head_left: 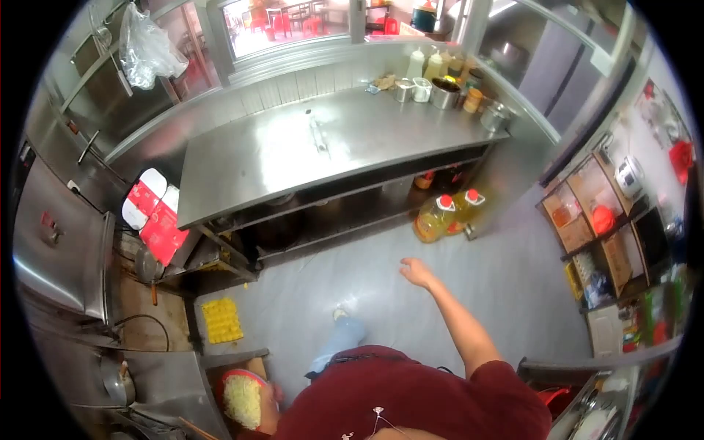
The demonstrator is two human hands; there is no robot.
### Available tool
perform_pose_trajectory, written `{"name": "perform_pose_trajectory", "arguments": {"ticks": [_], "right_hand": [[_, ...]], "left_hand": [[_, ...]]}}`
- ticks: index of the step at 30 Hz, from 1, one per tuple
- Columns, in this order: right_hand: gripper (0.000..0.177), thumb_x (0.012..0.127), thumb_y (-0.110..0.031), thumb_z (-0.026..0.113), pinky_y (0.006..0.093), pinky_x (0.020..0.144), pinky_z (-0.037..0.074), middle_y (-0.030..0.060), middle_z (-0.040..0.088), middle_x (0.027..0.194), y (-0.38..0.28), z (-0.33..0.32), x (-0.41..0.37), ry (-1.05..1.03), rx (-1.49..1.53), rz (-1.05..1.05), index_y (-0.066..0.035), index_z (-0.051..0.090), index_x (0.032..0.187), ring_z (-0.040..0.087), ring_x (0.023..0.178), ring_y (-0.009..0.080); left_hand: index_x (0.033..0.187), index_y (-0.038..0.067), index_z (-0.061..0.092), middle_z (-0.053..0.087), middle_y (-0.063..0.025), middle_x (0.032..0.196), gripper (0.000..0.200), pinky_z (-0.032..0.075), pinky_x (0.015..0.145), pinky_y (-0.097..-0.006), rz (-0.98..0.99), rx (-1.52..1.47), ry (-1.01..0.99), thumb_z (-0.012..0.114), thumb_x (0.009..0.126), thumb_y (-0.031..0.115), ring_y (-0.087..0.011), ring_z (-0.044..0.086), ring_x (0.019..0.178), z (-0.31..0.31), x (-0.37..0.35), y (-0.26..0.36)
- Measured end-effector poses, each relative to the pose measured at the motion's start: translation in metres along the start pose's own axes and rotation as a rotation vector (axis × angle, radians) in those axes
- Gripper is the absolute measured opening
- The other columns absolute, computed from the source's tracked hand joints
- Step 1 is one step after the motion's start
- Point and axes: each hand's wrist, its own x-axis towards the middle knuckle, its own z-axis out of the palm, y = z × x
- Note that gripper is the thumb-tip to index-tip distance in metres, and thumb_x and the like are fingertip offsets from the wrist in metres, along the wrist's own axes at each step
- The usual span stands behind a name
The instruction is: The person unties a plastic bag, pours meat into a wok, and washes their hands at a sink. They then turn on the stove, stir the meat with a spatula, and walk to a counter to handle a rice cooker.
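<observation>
At the lower left, my left hand (269, 402) grips the rim of a red bowl (224, 383) filled with pale shredded food (243, 401). The bowl is beside my body, near the lower-left metal counter. My right hand (416, 272) is stretched out over the grey floor, with its fingers apart and slightly bent and nothing in them. Beyond it, two large oil bottles with red caps (435, 218) stand on the floor by the end of the steel table.
A long steel table (293, 158) spans the front, with sauce bottles (416, 64) and metal pots (444, 94) at its right end. A yellow egg tray (222, 320) lies on the floor at left. Shelves (587, 220) stand at right; a rail (601, 362) is at lower right.
</observation>
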Motion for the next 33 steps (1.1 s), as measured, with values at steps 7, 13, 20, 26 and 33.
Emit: {"name": "perform_pose_trajectory", "arguments": {"ticks": [7, 13, 20, 26, 33], "right_hand": [[0.026, 0.075, -0.021, 0.054, 0.042, 0.084, 0.04, 0.0181, 0.058, 0.094, -0.007, -0.121, 0.157, 0.224, -0.016, 0.058, -0.002, 0.058, 0.093, 0.052, 0.095, 0.0323], [0.021, 0.074, -0.022, 0.055, 0.0457, 0.081, 0.037, 0.0156, 0.058, 0.086, -0.022, -0.194, 0.37, 0.546, -0.343, -0.174, -0.003, 0.057, 0.085, 0.052, 0.088, 0.0327], [0.026, 0.069, -0.014, 0.055, 0.046, 0.084, 0.037, 0.0126, 0.055, 0.102, -0.014, -0.321, 0.65, 0.61, -0.652, -0.295, -0.008, 0.057, 0.094, 0.051, 0.097, 0.0294], [0.025, 0.081, -0.018, 0.041, 0.0457, 0.075, 0.045, 0.0098, 0.056, 0.103, 0.017, -0.355, 0.758, 0.21, -0.883, -0.122, -0.01, 0.061, 0.093, 0.054, 0.096, 0.0242], [0.02, 0.077, -0.011, 0.047, 0.0418, 0.065, 0.049, 0.0128, 0.062, 0.092, 0.045, -0.34, 0.799, 0.087, -0.997, -0.124, -0.007, 0.066, 0.081, 0.061, 0.084, 0.0271]], "left_hand": [[0.082, 0.008, 0.057, 0.058, -0.0013, 0.071, 0.018, 0.039, 0.05, -0.0244, 0.7, 0.049, 0.183, 0.05, 0.082, 0.025, -0.0096, 0.05, 0.058, 0.138, 0.007, 0.281], [0.083, 0.01, 0.056, 0.055, 0.0013, 0.068, 0.021, 0.038, 0.049, -0.0222, 0.775, 0.037, 0.158, 0.05, 0.084, 0.03, -0.0076, 0.048, 0.056, 0.2, 0.02, 0.359], [0.078, 0.011, 0.053, 0.051, -0.0021, 0.064, 0.015, 0.039, 0.045, -0.0268, 0.281, -0.317, 0.148, 0.053, 0.077, 0.026, -0.014, 0.048, 0.053, 0.222, 0.069, 0.221], [0.099, 0.011, 0.051, 0.055, -0.002, 0.085, 0.038, 0.043, 0.057, -0.0262, 0.073, -0.368, 0.248, 0.063, 0.063, 0.014, -0.0139, 0.052, 0.073, 0.302, 0.012, 0.204], [0.085, -0.002, 0.058, 0.059, -0.0112, 0.068, 0.029, 0.045, 0.047, -0.0326, 0.324, -0.159, 0.446, 0.049, 0.084, 0.025, -0.0194, 0.056, 0.056, 0.329, 0.023, 0.251]]}}
